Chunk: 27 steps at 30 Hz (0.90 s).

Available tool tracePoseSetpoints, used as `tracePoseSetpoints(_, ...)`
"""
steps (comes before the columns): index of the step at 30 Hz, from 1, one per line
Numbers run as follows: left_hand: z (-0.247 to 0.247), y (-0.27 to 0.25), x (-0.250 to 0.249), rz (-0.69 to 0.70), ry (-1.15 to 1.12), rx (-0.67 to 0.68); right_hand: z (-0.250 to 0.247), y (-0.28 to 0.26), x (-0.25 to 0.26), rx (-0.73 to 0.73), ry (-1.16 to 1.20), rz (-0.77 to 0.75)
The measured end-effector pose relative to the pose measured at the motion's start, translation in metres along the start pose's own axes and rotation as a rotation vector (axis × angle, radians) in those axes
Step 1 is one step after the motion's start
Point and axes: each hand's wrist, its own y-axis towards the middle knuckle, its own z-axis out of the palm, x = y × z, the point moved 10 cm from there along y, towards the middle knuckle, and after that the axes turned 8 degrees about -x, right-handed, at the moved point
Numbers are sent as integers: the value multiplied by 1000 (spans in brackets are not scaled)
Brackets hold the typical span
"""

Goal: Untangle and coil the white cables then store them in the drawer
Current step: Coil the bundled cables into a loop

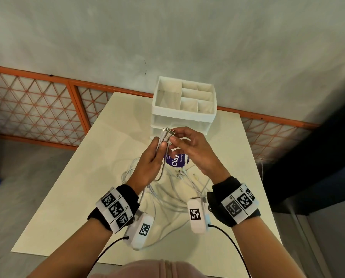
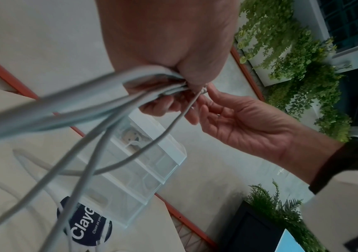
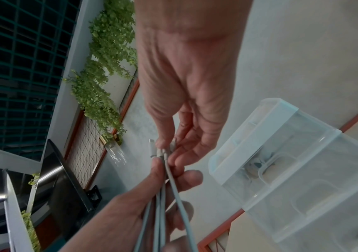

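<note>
My left hand [image 1: 151, 157] grips a bundle of white cable ends [image 1: 163, 137] upright, their metal plugs pointing up in front of the drawer unit [image 1: 183, 109]. My right hand [image 1: 187, 145] pinches the plug ends [image 3: 163, 150] from the right with thumb and forefinger. The rest of the white cables [image 1: 167, 195] lie tangled on the table below both wrists. In the left wrist view the cables [image 2: 100, 105] run from my left hand's grip down toward the table. The drawer unit [image 3: 299, 173] is translucent white, with both drawers pushed in.
A purple round "Clay" sticker or pad [image 1: 176, 160] lies on the cream table [image 1: 87, 167] under my hands. The organizer's divided top tray [image 1: 187, 97] holds nothing visible. An orange lattice railing [image 1: 37, 109] runs behind the table. Plants hang on the wall [image 2: 292, 56].
</note>
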Motion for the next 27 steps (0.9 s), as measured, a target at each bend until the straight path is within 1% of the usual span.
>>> tracePoseSetpoints(2,2,0,0,23,21,10,-1,0,-1,-1,-17,1)
tracePoseSetpoints(7,10,-2,7,22,25,74,-2,-1,0,17,-51,-12)
tracePoseSetpoints(11,19,-7,9,-30,-44,118,-3,-1,-1,21,-76,-27)
tracePoseSetpoints(13,19,-8,6,-17,-26,104,-5,-2,4,26,-119,-65)
tracePoseSetpoints(16,19,-9,0,41,53,81,-11,-3,17,-13,-218,-164)
tracePoseSetpoints(19,23,-9,1,52,90,88,-16,-1,25,-46,-233,-217)
tracePoseSetpoints(22,24,-8,6,45,89,89,-18,-1,26,-59,-229,-218)
tracePoseSetpoints(27,30,-10,6,35,46,106,-25,2,23,-86,-201,-174)
